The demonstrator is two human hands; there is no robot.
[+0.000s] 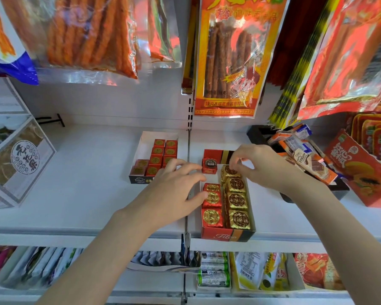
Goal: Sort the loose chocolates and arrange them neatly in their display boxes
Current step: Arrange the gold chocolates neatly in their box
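At frame centre, right hand (254, 164) pinches a gold chocolate (229, 171) at the box (227, 235) rear, apparently seating it in line, while left hand (174, 190), fingers loosely spread, steadies the red chocolates (211, 205).

A red-and-black Filco display box (227, 236) lies on the white shelf, holding a left row of red-foil chocolates (211, 217) and a right row of gold-foil chocolates (239, 220). One red chocolate (209, 165) sits tilted at its far end. Well left, a white-walled display box (141, 148) holds red-orange chocolates (163, 151) in two rows.
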